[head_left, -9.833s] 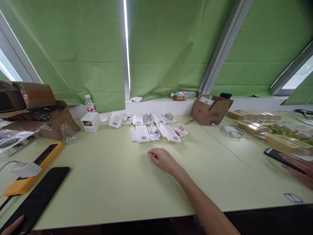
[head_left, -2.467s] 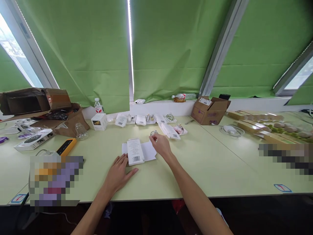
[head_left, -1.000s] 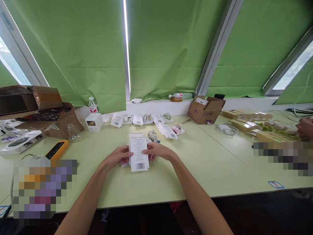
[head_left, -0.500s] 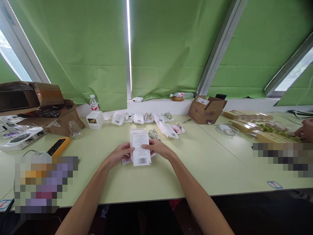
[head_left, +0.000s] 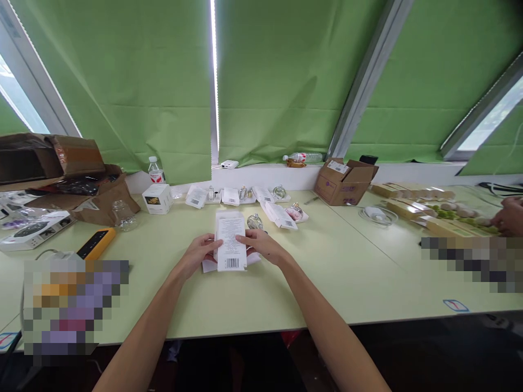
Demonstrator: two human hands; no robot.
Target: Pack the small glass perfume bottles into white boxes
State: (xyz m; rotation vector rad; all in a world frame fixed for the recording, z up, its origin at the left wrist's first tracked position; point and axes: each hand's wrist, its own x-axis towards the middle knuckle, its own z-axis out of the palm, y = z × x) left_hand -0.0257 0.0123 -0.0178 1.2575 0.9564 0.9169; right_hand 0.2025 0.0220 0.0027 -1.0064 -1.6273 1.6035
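Between my two hands is a white carton (head_left: 231, 247) with fine print and a barcode near its lower edge. My left hand (head_left: 201, 251) grips its left side, thumb on the printed face. From the right, my right hand (head_left: 263, 245) holds the opposite side, its thumb also on the face. Some white card (head_left: 254, 259) shows on the table beneath the carton. Just behind my right hand stands a round glass bottle (head_left: 255, 221), partly hidden. Farther back, several white cartons, such as one with a barcode (head_left: 279, 214), lie beside small bottles like the pink one (head_left: 295, 211).
A brown cardboard box (head_left: 345, 182) stands at the back right; larger opened boxes (head_left: 93, 201) are at the left. A white cube box (head_left: 157, 199), an orange power strip (head_left: 97, 243) and a coiled white cable (head_left: 378, 216) lie about. Another person's hand (head_left: 509, 216) is at far right.
The carton in my hands has shifted slightly up and left in view, with both hands still on it. More white card shows beneath it on the right.
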